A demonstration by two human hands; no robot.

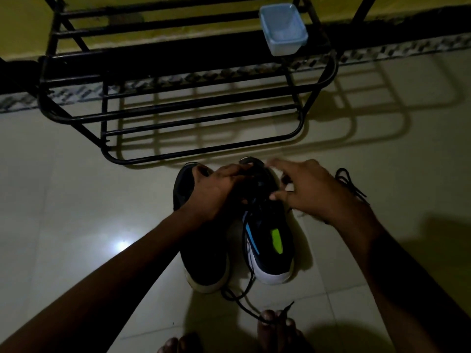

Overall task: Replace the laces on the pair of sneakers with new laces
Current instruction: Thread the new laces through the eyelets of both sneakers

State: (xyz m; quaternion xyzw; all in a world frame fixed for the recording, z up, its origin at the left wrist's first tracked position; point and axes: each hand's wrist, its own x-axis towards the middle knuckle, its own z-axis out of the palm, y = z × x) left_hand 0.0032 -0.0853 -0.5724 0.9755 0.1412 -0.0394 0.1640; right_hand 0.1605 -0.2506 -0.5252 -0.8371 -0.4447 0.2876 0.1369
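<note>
Bare toes (270,321) under loose lace (243,307), left hand (216,189) gripping sneaker (267,240), right hand (311,192) blurred, grip unclear, rack (204,150) edge beyond.

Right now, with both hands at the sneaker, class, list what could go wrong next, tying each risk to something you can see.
1. The loose lace trails from the green-patched sneaker to the toes; a foot shift may snag it and jerk the sneaker.
2. Dark lace, dark upper, dim light: the left hand and blurred right hand could miss an eyelet.
3. The other lace lies beside the right hand and may get swept aside.
</note>
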